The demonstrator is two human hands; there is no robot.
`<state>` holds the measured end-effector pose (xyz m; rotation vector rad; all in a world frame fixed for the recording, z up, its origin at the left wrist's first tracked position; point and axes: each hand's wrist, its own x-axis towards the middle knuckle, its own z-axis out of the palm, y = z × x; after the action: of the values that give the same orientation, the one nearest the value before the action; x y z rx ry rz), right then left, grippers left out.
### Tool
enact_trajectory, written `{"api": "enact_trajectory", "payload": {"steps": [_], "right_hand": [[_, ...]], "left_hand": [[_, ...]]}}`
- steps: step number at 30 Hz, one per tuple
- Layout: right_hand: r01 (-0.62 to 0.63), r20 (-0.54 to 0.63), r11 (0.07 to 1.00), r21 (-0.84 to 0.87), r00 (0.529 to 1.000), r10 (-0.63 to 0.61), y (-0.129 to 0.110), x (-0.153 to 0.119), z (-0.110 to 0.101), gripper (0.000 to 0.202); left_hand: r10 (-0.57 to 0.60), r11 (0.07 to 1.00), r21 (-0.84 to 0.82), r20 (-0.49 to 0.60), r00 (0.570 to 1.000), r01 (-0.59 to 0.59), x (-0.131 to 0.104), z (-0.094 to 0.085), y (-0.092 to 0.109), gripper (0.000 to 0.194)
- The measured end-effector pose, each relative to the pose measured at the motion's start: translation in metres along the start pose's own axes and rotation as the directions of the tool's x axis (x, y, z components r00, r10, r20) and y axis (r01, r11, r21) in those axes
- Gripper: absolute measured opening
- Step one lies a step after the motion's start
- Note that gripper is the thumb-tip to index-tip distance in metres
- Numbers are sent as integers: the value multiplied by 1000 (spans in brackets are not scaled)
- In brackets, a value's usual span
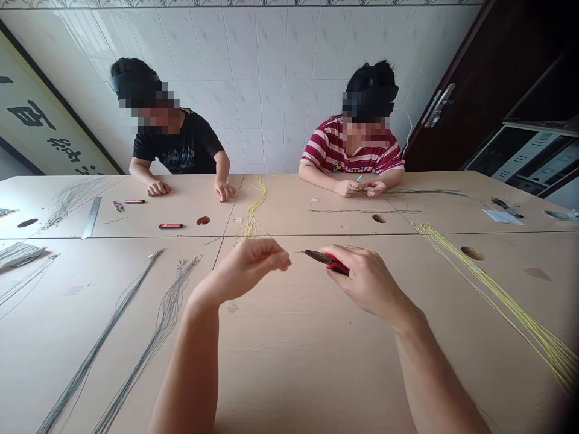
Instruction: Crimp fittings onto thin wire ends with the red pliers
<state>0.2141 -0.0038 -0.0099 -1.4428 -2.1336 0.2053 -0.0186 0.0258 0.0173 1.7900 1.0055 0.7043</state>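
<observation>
Raised over the middle of the table, my left hand [253, 265] is closed in a pinch on a thin wire [296, 252]. The short bare stretch of wire runs from its fingertips to the tip of the pliers. My right hand [368, 277] wraps around the red-handled pliers [319, 257], whose dark pointed jaws face left and meet the wire end. Whether the jaws are clamped on it is too small to tell. Grey-green wire bundles [113, 319] lie to the left of my left forearm. Right of my right arm stretches a yellow wire bundle [506, 298].
Across the table sit two people, one in a black shirt [181, 144], the other in a striped shirt [353, 144] handling grey wires. A second yellow bundle [254, 211], a steel ruler [92, 217], a red marker [170, 226] and round cable holes [473, 252] are on the tabletop.
</observation>
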Motion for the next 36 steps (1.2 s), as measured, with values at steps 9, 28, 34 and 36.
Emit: {"api": "enact_trajectory", "payload": {"steps": [9,28,34,36], "right_hand": [[53,-12,994,-98,998,-55,1,8,4,19],[507,236,759,-408,862,-449,22,16,-3,21],[611,237,631,-478,781,-577,26,16,-7,28],[625,254,612,-485,770,-585,26,16,-7,27]], "left_hand": [[-17,353,-935,36,999,39,26,20,-24,28],[-316,293,-919,166,934,263,32,35,-21,37],[-318,355,-881,200,927,312,35,41,-28,36],[-323,356,-878,205,924,320,37,42,-31,36]]}}
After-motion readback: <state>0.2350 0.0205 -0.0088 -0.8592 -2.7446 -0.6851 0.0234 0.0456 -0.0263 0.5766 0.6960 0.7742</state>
